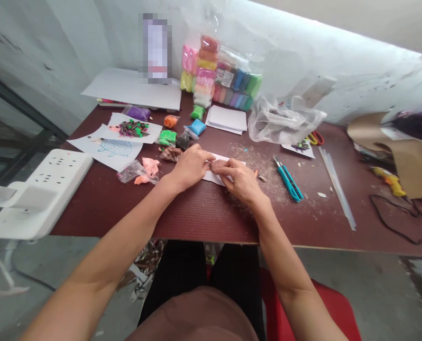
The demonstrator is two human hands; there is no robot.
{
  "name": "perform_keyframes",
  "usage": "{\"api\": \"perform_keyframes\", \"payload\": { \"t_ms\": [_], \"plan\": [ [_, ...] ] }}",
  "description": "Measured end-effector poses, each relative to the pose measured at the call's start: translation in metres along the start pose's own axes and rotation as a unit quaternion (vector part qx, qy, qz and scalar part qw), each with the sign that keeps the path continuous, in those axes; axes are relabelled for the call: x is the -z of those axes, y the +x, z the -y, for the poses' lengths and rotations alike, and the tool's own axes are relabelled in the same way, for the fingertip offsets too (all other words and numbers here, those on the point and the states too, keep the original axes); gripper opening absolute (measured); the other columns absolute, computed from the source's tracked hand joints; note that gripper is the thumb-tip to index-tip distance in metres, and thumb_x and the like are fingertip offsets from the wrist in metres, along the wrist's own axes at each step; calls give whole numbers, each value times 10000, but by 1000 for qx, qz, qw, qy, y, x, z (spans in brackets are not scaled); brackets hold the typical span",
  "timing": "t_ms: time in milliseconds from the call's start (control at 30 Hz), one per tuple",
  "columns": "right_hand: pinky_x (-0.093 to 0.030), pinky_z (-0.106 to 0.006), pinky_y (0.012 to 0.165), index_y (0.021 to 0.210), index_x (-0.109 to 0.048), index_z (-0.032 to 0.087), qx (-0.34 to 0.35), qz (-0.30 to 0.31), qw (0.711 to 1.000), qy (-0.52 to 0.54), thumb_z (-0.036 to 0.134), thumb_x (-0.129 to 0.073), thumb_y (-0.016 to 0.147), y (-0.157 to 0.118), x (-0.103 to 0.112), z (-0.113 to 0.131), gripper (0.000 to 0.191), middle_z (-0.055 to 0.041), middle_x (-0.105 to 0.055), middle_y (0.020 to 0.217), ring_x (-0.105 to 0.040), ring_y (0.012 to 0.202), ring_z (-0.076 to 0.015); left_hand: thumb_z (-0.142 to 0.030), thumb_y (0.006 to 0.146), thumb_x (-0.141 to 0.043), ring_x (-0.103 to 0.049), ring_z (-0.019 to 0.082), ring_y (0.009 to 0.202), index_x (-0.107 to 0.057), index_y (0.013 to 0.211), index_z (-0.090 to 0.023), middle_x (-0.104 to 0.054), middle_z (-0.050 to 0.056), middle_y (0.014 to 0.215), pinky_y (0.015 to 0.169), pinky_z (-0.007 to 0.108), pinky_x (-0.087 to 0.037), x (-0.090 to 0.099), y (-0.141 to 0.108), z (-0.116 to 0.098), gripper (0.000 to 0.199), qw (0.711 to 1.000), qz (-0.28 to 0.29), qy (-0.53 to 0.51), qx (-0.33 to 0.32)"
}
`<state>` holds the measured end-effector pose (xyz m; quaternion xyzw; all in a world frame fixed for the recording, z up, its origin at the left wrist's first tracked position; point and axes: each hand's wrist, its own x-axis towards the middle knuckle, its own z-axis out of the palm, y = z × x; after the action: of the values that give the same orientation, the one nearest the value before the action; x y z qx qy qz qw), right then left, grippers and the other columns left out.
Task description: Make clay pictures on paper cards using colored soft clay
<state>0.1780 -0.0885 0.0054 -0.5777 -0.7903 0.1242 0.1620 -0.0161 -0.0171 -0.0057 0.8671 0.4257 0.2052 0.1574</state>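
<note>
Presumably for easy reach, peach clay [150,166] lay toward the table's [197,215] left edge. Your left hand [193,163] touched the brown clay [217,166], perhaps steadying it on white paper [214,178] midway between front and back edges; your right hand [240,179] curved its fingers over it. Whether either clamped it, I couldn't tell. Between your forearms, room ran to the front edge; rightward, a cutter [289,180] limited sweeping.

- Brown clay lump [217,166]: small, roundish, unwrapped; at fingertips of left hand [192,163] and right hand [242,181], over the paper.
- White paper [214,177]: under the lump, on dark red surface [200,213], partly hidden by hands.
</note>
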Motion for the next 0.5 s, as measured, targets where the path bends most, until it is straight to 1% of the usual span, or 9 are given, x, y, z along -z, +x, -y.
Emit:
{"api": "perform_keyframes", "payload": {
  "t_ms": [100, 233, 300, 433, 500],
  "plan": [
    [-444, -357, 865, 1192, -828, 290, 19, 3, 1000, -20, 220, -582, 1037, 0, 0, 0, 299, -96, -681, 1062, -605, 985, -233, -127, 951, -574, -647, 239, 981, -858, 1090, -223, -716, 100, 946, 933, 375, -548, -1, 0, -3, 331, 1000, 19, 7, 4],
    [-446, -374, 899, 1194, -823, 273, 59, -5, 998, -20, 221, -546, 1042, 1, 0, 0, 320, -103, -676, 1083, -588, 991, -232, -107, 964, -539, -639, 241, 985, -855, 1103, -227, -706, 94, 915, 938, 377, -542, 0, 0, -7, 365, 999, 37, 2, -5],
    [-442, -376, 905, 1215, -816, 274, 66, -9, 998, -20, 224, -529, 1046, 1, -1, 1, 337, -102, -672, 1088, -580, 990, -230, -107, 972, -531, -635, 244, 977, -854, 1087, -223, -709, 93, 898, 929, 382, -539, 0, 0, -7, 362, 999, 36, -2, -9],
    [-407, -373, 858, 1234, -812, 280, 61, -3, 997, -53, 221, -520, 1043, 2, -3, 2, 354, -103, -647, 1051, -536, 944, -232, -125, 986, -527, -626, 243, 931, -848, 1080, -207, -720, 95, 881, 898, 388, -538, -3, 0, -3, 344, 1000, 21, -16, -17],
    [-388, -375, 846, 1237, -811, 285, 62, 1, 996, -68, 222, -518, 1045, 2, -4, 3, 356, -104, -635, 1043, -518, 937, -235, -110, 976, -524, -622, 239, 934, -837, 1103, -195, -739, 95, 917, 908, 393, -537, -4, 0, -1, 348, 999, 6, -24, -29]
  ]
}}
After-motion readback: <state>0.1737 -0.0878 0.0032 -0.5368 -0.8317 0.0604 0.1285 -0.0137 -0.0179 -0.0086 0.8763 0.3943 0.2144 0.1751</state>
